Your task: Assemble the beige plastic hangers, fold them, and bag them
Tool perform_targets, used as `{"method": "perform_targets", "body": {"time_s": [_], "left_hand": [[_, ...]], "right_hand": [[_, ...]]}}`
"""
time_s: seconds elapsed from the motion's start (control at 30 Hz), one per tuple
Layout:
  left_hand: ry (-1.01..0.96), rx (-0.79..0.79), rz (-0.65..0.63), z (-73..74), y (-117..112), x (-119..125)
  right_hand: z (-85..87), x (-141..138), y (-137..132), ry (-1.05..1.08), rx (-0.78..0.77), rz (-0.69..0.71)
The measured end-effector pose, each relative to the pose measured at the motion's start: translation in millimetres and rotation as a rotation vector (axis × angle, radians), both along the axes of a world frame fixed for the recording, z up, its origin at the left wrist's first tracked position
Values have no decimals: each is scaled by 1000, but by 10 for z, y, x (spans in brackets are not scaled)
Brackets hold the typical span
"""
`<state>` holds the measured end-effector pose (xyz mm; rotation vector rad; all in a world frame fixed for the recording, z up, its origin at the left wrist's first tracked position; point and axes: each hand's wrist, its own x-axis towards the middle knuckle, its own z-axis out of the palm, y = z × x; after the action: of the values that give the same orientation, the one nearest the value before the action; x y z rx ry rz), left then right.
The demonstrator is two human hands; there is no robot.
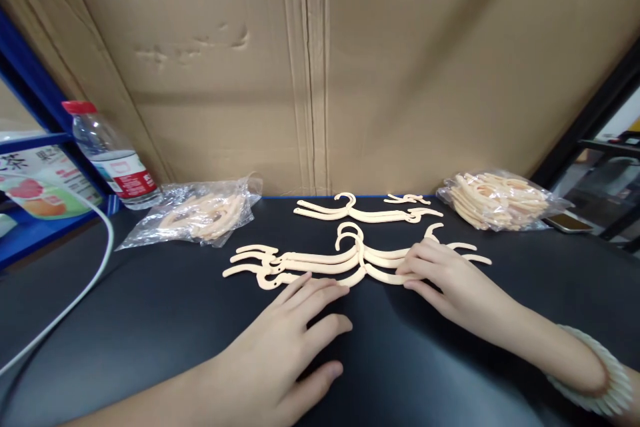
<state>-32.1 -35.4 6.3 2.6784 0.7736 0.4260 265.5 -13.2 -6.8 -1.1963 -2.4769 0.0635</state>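
Note:
Several cream plastic clothes hangers with hooks and curved end pieces lie together in the middle of the black table. The nearest hanger (381,275) has its right arm between the thumb and fingers of my right hand (443,273). My left hand (300,330) is open, its fingers spread and the fingertips resting at the left arm of that same hanger. Just behind lie other hangers (315,258), close alongside, their right ends partly covered by my right hand. Farther back is a separate hanger (375,217) beside a few small loose cream pieces (407,199).
A clear bag of cream parts (210,213) lies at the left, a fuller bag (493,197) at the right by a phone (570,222). A red-capped bottle (123,170) and a white cable (70,310) are on the left. Cardboard (225,80) walls the back.

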Motion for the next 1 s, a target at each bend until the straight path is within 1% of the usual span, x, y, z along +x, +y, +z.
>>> {"method": "perform_targets", "body": {"time_s": [0.13,0.27,0.43,0.57,0.63,0.73,0.87,1.0], "left_hand": [[40,-32,3,-17,5,-16],[67,-39,26,-2,4,-9],[48,-24,45,-11,-11,10],[-43,-9,82,-61,-27,12],[-46,-26,68,-58,-21,4],[29,-67,24,-8,-2,-11],[109,-79,39,46,7,-21],[93,-62,44,-4,-14,-8]], "right_hand": [[4,0,6,-18,4,-22],[11,0,18,-43,33,-31],[-18,47,67,3,97,-54],[-79,73,80,86,120,-76],[-109,70,72,72,85,-101],[-126,53,50,3,-1,-142],[-76,24,18,-69,-109,-146],[-6,-6,-9,-155,-194,-113]]}}
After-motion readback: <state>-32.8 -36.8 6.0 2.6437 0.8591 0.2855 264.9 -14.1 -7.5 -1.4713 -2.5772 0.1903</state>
